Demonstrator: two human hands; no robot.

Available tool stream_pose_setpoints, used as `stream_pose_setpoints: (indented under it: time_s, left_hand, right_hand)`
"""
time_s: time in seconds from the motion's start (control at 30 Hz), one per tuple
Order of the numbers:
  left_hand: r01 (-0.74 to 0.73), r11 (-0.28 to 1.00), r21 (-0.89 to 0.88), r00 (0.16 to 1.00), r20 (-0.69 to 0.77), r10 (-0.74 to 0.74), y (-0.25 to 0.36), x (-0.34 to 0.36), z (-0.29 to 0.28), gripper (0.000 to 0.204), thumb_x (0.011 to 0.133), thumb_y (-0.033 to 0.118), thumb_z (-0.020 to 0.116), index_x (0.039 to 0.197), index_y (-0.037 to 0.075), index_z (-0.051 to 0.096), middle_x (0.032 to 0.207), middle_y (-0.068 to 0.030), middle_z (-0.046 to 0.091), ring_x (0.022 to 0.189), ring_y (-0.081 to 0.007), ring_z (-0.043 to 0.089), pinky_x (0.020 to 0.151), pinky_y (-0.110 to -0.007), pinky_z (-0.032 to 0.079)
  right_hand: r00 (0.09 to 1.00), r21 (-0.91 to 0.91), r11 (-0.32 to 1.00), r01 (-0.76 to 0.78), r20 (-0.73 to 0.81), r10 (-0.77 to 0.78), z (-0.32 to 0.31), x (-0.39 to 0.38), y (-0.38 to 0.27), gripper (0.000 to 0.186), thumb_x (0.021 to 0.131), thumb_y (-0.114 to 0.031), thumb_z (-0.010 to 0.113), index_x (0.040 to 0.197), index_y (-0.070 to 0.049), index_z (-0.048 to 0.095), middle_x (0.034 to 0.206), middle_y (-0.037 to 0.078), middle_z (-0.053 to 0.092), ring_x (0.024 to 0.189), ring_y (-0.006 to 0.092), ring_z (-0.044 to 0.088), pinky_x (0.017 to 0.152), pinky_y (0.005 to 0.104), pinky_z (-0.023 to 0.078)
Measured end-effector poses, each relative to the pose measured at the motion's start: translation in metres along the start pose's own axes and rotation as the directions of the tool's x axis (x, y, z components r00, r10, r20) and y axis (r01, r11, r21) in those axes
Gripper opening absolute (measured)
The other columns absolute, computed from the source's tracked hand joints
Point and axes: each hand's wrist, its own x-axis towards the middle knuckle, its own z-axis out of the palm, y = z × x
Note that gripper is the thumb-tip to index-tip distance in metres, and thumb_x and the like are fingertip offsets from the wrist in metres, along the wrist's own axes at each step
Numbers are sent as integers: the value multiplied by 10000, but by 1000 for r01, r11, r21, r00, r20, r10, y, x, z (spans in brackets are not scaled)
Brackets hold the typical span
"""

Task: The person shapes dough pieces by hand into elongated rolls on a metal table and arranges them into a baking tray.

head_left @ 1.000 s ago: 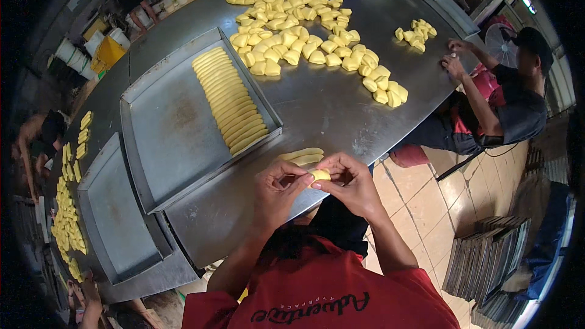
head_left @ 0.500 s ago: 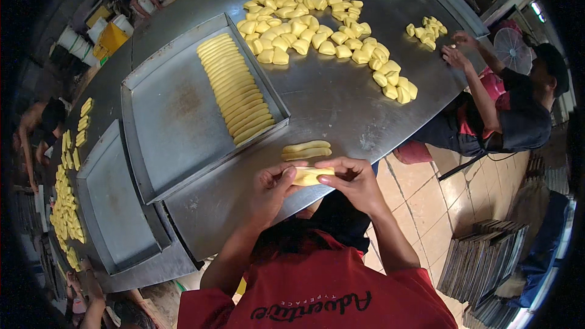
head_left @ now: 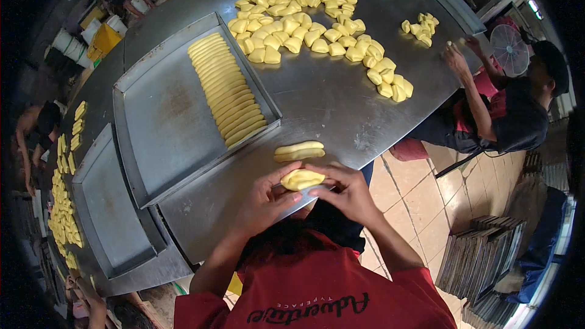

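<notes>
My left hand [head_left: 273, 195] and my right hand [head_left: 345, 190] are both closed on a flattened, folded piece of yellow dough [head_left: 303, 179] at the table's near edge, with the thumbs below it. Just beyond my fingers lie two shaped dough strips [head_left: 298, 151] on the steel tabletop [head_left: 341, 122]. To the upper left of my hands, a large metal tray [head_left: 152, 134] holds a long column of similar strips [head_left: 225, 88] along its right side.
Loose dough pieces [head_left: 292, 30] cover the far tabletop. A second tray [head_left: 113, 201] and more dough [head_left: 64, 213] lie left. A co-worker [head_left: 512, 116] sits at the right edge; others work at left and far side. Stacked trays [head_left: 475, 256] stand on the tiled floor at lower right.
The dough in my hands has gone from a small lump to a wider, flattened, folded piece. My hands have spread slightly and then shifted a little downward with it. The view has shifted slightly.
</notes>
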Motion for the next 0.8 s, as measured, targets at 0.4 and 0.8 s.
stream_pose_setpoints:
  time_s: [0.4,0.8]
  left_hand:
    - [-213,686,696,926,-80,369,-13,-6,13,154,968,87,793,1112,42,826,1030,-148,829,914,-231,816,817,-329,613]
    - [-76,698,712,995,8,101,10,15,-7,178,995,171,782,1078,16,810,1050,-139,789,900,-201,744,769,-370,571]
  right_hand:
    - [991,129,992,6,-132,11,7,10,6,164,961,-117,816,1097,-26,824,988,118,810,825,235,756,725,354,578]
    - [966,-235,955,180,224,-127,-24,27,2,224,998,-180,763,1104,17,782,1017,222,782,941,402,763,800,484,574]
